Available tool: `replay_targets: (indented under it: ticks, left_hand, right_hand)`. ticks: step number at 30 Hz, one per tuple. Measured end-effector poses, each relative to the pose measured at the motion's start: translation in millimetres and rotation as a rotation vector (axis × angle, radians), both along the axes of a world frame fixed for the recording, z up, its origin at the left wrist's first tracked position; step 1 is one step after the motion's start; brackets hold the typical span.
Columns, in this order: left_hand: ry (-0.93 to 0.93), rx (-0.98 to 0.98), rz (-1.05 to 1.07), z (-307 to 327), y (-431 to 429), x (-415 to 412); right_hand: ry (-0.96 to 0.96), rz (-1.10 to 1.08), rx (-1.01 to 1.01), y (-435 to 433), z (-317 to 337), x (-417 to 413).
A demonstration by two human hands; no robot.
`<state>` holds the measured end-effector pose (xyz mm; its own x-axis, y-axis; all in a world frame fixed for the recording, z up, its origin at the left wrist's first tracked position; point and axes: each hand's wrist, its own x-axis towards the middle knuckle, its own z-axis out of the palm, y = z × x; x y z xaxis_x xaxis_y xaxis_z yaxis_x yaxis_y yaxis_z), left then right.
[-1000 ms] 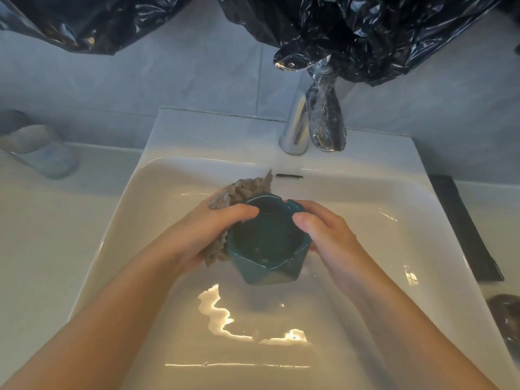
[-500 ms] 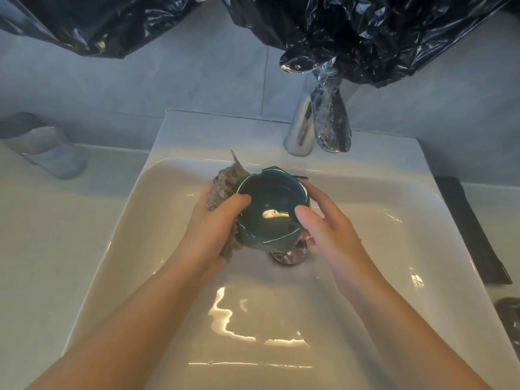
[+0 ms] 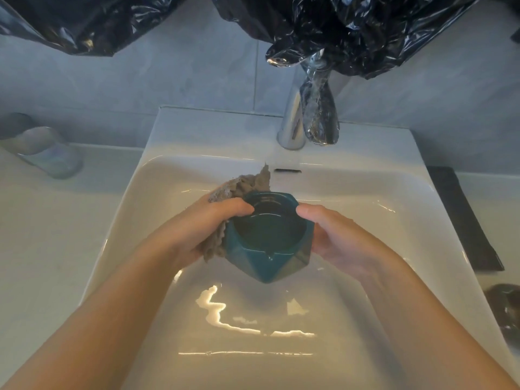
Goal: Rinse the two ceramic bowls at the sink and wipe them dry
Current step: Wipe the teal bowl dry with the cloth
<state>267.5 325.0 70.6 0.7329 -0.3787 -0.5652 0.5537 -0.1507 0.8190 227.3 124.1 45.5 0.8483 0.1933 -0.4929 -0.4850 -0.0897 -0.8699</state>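
A person is holding a teal ceramic bowl (image 3: 270, 237) between both bare hands above the basin of a white sink (image 3: 365, 192). The bowl is hanging clear of the basin floor, its mouth facing up towards the camera. Its outer wall is cut into flat, angular facets that are meeting in a point at the near side. The inside is round, smooth and glossy, darker than the outside. A small notch is showing in the near rim, with a glint of light just beneath it.

The left hand (image 3: 202, 229) is gripping the bowl's left side, thumb lying over the rim. It is pressing a bunched grey cloth (image 3: 242, 187) against the outer wall. The cloth is sticking out beyond the fingers and hanging below the palm. The right hand (image 3: 334, 237) is gripping the opposite side, thumb on the rim and fingers wrapping round the outer wall.

Beyond the hands, nearer the right one, a chrome faucet (image 3: 292, 122) is standing on the sink's back ledge, partly wrapped in black plastic sheeting (image 3: 365, 32). Well off to the left of the left hand, a clear glass tumbler (image 3: 42, 150) is standing on the counter. To the right of the right hand a dark strip (image 3: 464, 220) is lying beside the sink. Nearer than it, a dark rounded object (image 3: 505, 308) is sitting at the frame's edge, too blurred to identify.
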Motion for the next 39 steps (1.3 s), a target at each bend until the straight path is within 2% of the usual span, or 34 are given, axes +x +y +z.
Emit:
replay_targets:
  ticks: [2,7,10,14,22,26,32,35,39]
  left_hand:
    - [-0.014,0.002,0.092,0,-5,-4]
    - [-0.087,-0.132,0.483,-3,-22,-18]
    - [-0.138,-0.178,0.560,-5,-34,-26]
    - [-0.118,-0.127,0.435,-11,-34,-27]
    - [-0.011,-0.038,0.051,-17,-18,-20]
    - [0.037,-0.038,0.157,-16,-21,-22]
    - [-0.122,-0.146,0.516,-26,-37,-30]
    - [-0.199,-0.113,0.468,-28,-40,-34]
    - [-0.194,-0.041,0.249,-28,-29,-27]
  right_hand:
    - [-0.018,0.004,-0.044,-2,0,-1]
    - [-0.174,-0.030,-0.124,-3,10,-8]
    - [-0.231,-0.148,-0.114,1,15,-14]
    - [-0.266,-0.197,-0.119,-2,11,-19]
    - [-0.044,-0.099,-0.088,-11,5,-14]
    - [-0.052,-0.047,-0.081,-12,-2,-19]
    - [-0.283,-0.251,-0.177,4,-10,-23]
    - [-0.329,-0.349,-0.160,7,-5,-22]
    - [-0.249,-0.258,-0.169,-1,2,-24]
